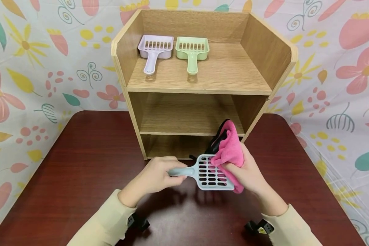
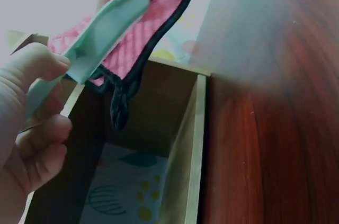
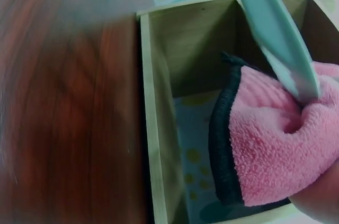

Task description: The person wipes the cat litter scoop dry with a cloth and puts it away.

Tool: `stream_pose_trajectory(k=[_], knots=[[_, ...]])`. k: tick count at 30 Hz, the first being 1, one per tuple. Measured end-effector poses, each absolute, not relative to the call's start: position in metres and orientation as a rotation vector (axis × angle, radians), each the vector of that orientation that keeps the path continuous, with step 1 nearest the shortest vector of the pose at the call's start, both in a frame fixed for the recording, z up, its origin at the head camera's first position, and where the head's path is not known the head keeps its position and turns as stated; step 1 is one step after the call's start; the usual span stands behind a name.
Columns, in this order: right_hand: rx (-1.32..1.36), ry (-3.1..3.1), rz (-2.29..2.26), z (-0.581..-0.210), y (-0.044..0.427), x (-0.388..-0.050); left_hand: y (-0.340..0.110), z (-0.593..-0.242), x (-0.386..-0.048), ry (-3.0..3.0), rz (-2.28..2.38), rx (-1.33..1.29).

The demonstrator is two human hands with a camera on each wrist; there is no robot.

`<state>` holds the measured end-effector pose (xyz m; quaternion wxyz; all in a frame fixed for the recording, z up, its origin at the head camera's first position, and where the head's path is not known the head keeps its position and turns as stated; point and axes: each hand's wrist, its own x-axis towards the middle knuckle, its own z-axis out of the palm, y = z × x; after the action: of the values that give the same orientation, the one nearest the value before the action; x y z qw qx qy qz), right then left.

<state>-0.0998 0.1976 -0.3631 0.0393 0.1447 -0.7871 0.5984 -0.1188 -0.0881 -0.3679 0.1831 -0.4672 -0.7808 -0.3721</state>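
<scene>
My left hand [image 1: 160,174] grips the handle of a light blue slotted litter scoop [image 1: 203,172], held in the air with its head toward the right. My right hand [image 1: 249,171] pinches a pink cloth [image 1: 230,147] with black edging around the scoop's far edge. In the right wrist view the plush cloth [image 3: 280,144] folds over the end of the scoop [image 3: 280,38]. The left wrist view shows my thumb [image 2: 39,62] and fingers on the scoop's handle, with the cloth [image 2: 143,44] beyond it.
A wooden shelf unit [image 1: 200,89] stands at the back of the dark red table [image 1: 64,177]. On its top level lie a lilac scoop [image 1: 152,59] and a green scoop [image 1: 192,56], side by side. A flower-patterned sheet [image 1: 326,68] hangs behind.
</scene>
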Motion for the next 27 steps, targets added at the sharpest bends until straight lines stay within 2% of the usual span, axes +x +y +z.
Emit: stream_pose_trajectory(k=[12, 27], knots=[[0.886, -2.572, 1.698, -0.348, 0.206, -0.106, -0.086, -0.361, -0.119, -2.215, -1.189, -1.420], [1.045, -2.800, 1.405, -0.343, 0.189, -0.109, -0.082, -0.351, -0.122, -2.477, -1.295, -1.453]])
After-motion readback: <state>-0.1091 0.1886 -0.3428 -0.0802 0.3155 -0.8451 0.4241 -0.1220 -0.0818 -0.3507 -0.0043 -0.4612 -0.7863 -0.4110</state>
